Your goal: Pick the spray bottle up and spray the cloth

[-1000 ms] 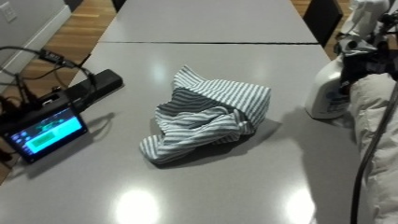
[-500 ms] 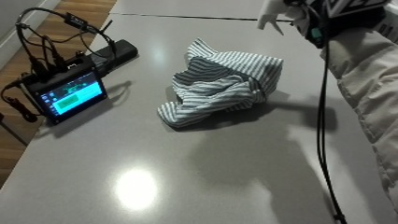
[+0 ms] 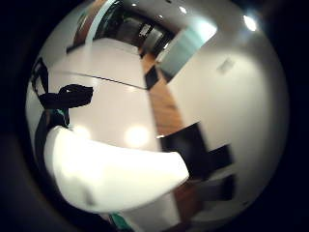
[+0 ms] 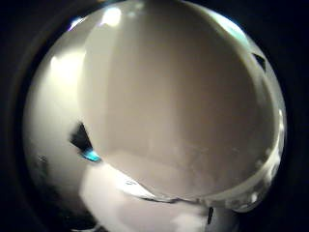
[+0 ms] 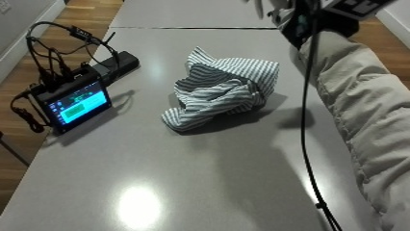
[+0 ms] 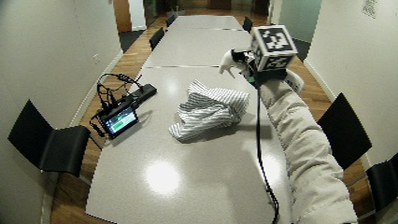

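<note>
A crumpled striped cloth [image 5: 221,89] [image 6: 208,109] lies in the middle of the grey table [image 5: 192,168]. My gloved right hand [image 5: 301,21] [image 6: 252,67] is raised above the table's far right side, beyond the cloth. It grips a white spray bottle [image 6: 229,59], whose nozzle [image 5: 257,6] points left over the table. The bottle's white body fills the thumb side palm view [image 4: 183,111] and lies across the little finger side palm view [image 3: 111,174]. Most of the bottle is hidden behind the hand in the outside view.
A small monitor [image 5: 73,103] with a lit screen and cables stands at the table's left edge, a black power strip [image 5: 118,65] behind it. Black chairs [image 6: 53,144] [image 6: 342,126] stand on both sides. A second table [image 6: 199,44] adjoins at the far end.
The spray bottle stood on the table at the right with the hand on it; it is now lifted off the table, held high beyond the cloth. The outside camera has shifted too.
</note>
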Demonstrator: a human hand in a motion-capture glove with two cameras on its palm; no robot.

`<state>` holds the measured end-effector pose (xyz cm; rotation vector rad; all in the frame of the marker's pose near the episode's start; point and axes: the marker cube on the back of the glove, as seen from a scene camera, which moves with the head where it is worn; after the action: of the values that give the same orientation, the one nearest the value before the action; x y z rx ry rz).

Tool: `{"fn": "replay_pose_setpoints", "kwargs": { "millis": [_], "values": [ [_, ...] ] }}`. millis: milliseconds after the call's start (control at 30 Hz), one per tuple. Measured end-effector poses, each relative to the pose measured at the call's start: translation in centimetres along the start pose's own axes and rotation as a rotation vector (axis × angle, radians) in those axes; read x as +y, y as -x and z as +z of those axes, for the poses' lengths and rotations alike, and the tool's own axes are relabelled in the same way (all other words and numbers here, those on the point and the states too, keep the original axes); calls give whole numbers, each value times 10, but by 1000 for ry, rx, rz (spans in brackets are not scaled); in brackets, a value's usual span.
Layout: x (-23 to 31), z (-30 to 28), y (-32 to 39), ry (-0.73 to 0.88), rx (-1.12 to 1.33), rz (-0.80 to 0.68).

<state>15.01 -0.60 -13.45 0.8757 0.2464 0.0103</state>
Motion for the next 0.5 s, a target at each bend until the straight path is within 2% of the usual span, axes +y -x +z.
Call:
{"fn": "replay_pose_setpoints", "kwargs": {
  "millis": [167, 267, 367, 500],
  "values": [
    [13, -17, -17, -26, -852, 354],
    [35, -47, -36, -46, -1203, 489],
    [46, -69, -37, 4, -1381, 469],
    [50, -89, 15, 228, -1478, 305]
  ]
}}
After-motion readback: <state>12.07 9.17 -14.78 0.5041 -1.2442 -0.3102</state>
